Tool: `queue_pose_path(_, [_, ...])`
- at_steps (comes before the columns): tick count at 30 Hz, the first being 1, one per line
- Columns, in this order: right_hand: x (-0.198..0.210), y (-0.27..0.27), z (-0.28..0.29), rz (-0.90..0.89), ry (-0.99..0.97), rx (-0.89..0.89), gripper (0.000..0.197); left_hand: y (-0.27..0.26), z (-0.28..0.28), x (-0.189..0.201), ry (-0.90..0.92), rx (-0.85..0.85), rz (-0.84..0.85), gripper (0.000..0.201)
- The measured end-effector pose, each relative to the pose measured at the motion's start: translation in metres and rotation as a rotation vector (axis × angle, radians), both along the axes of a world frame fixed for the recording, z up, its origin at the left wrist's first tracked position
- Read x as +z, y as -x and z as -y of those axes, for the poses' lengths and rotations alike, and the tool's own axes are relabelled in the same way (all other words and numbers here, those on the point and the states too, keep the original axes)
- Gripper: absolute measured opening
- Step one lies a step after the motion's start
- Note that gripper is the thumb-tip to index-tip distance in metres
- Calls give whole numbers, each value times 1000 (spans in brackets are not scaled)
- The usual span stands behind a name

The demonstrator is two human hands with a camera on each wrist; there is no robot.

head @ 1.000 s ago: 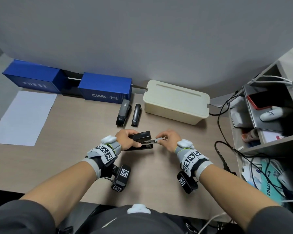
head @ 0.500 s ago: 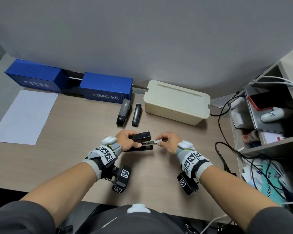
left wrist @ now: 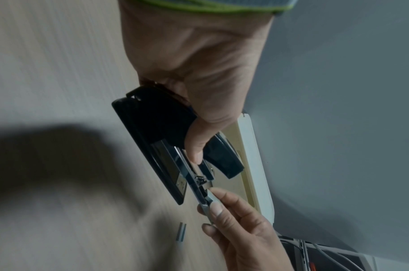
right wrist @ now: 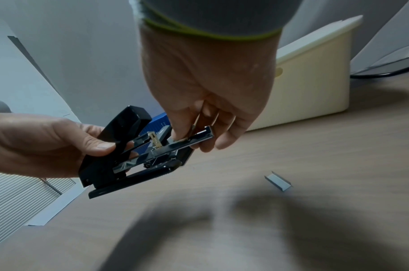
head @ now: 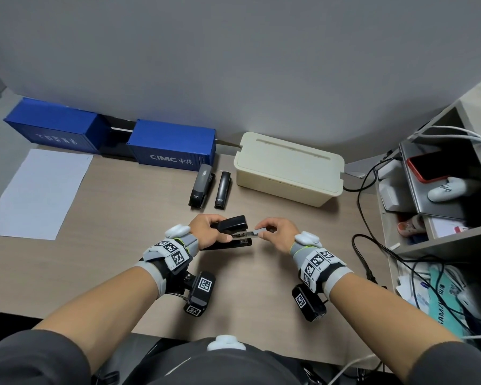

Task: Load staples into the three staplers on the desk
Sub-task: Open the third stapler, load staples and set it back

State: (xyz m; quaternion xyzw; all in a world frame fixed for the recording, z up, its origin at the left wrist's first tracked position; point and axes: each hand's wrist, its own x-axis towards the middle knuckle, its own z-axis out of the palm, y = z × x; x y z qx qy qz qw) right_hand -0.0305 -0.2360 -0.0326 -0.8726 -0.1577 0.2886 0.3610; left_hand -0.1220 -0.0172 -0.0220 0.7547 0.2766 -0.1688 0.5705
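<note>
A black stapler (head: 231, 224) sits on the desk (head: 122, 218) with its lid hinged up, held in my left hand (head: 206, 230), thumb on the near side. Its metal magazine (head: 252, 233) sticks out to the right, and my right hand (head: 272, 230) pinches the magazine's front end (right wrist: 199, 134). I cannot tell whether staples lie under those fingers. A loose staple strip (right wrist: 278, 183) lies on the desk by my right hand, also seen in the left wrist view (left wrist: 180, 232). Two more closed staplers, one grey-black (head: 202, 186) and one black (head: 223, 190), lie side by side further back.
A cream box (head: 288, 168) stands behind the right hand and two blue boxes (head: 172, 145) line the back wall. A white sheet (head: 36, 193) lies at the left. Cables (head: 361, 245) and a cluttered shelf (head: 439, 190) fill the right side.
Almost nothing: both hands keep the same hold on the open stapler and its magazine, with only a slight shift away from me.
</note>
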Motion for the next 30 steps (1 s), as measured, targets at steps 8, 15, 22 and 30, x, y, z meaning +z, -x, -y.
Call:
queue_pose_path(8, [-5, -1, 1, -10, 14, -14, 10, -2, 1, 1, -29, -16, 1, 34])
queue_pose_path(15, [-4, -2, 1, 27, 68, 13, 12, -2, 1, 2, -31, -8, -1, 34])
queue_pose_path(22, [-10, 0, -3, 19, 67, -6, 13, 0, -1, 1, -33, 0, -15, 32])
queue_pose_path(30, [-23, 1, -10, -64, 23, 36, 19, 3, 1, -2, 16, 35, -14, 32])
